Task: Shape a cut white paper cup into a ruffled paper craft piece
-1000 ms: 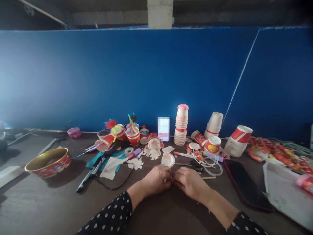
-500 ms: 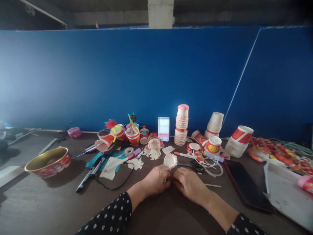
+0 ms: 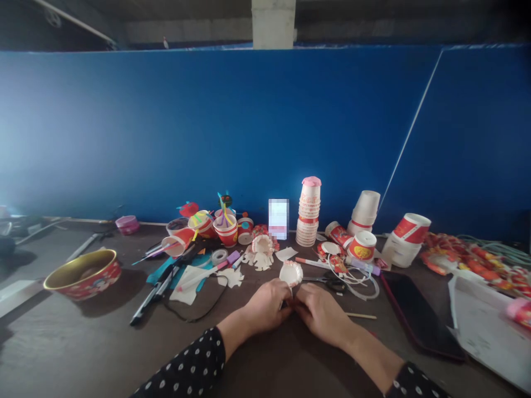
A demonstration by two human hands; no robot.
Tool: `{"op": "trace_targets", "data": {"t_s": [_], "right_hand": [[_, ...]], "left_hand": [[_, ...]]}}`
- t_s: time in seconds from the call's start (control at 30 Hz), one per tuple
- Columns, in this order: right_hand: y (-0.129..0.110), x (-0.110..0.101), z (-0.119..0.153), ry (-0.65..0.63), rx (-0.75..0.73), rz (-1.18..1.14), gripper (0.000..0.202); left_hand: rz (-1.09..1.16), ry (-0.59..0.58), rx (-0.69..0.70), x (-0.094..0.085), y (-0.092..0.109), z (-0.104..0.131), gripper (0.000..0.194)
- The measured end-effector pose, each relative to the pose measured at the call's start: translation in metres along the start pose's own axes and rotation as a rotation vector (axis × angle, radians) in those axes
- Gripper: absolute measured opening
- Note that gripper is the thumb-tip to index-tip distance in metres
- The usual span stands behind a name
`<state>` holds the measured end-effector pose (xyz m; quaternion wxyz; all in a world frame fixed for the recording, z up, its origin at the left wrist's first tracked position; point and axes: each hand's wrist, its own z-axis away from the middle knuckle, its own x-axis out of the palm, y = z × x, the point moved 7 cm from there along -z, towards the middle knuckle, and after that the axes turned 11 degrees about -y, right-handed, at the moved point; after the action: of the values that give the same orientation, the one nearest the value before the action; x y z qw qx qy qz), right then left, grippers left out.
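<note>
A small cut paper-cup piece (image 3: 291, 273) with a white inside and a frilled, curled rim stands just beyond my fingertips at the centre. My left hand (image 3: 269, 304) is closed, its fingers bent at the lower left edge of this piece. From the right, my right hand (image 3: 317, 309) meets it, also closed, fingertips pinched together. Both hands seem to hold the base of the cup piece, though the fingers hide the exact grip. Scissors (image 3: 332, 281) lie right of the piece, partly under a white cable (image 3: 360, 281).
Stacked cups (image 3: 308, 221) stand behind. Decorated cups (image 3: 226, 231), tape (image 3: 219, 256) and paper scraps (image 3: 233, 277) lie left of centre, a red-gold bowl (image 3: 89, 279) farther left. A phone (image 3: 418, 312), a wooden stick (image 3: 362, 315) and a white tray (image 3: 485, 326) are on the right.
The cup piece has shifted slightly to the right and stands a little more upright. My hands stay together, with a small shift of the fingers.
</note>
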<state>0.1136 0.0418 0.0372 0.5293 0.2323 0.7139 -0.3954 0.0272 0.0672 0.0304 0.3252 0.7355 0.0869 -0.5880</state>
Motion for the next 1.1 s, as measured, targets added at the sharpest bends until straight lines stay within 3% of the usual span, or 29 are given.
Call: {"op": "trace_targets", "data": {"t_s": [0.33, 0.7, 0.9, 1.1], "right_hand": [[-0.002, -0.001, 0.001, -0.011, 0.008, -0.036, 0.011], [0.006, 0.001, 0.001, -0.051, 0.125, -0.131, 0.013], [0.01, 0.004, 0.0, -0.042, 0.146, -0.135, 0.014], [0.012, 0.007, 0.0, -0.038, 0.183, -0.094, 0.013]], "left_hand": [[0.026, -0.06, -0.108, 0.002, 0.002, 0.001, 0.004], [0.062, -0.078, -0.237, 0.004, -0.005, 0.001, 0.004], [0.138, -0.077, -0.259, 0.004, -0.004, 0.003, 0.008], [0.033, -0.126, -0.26, 0.003, 0.002, 0.002, 0.014]]}}
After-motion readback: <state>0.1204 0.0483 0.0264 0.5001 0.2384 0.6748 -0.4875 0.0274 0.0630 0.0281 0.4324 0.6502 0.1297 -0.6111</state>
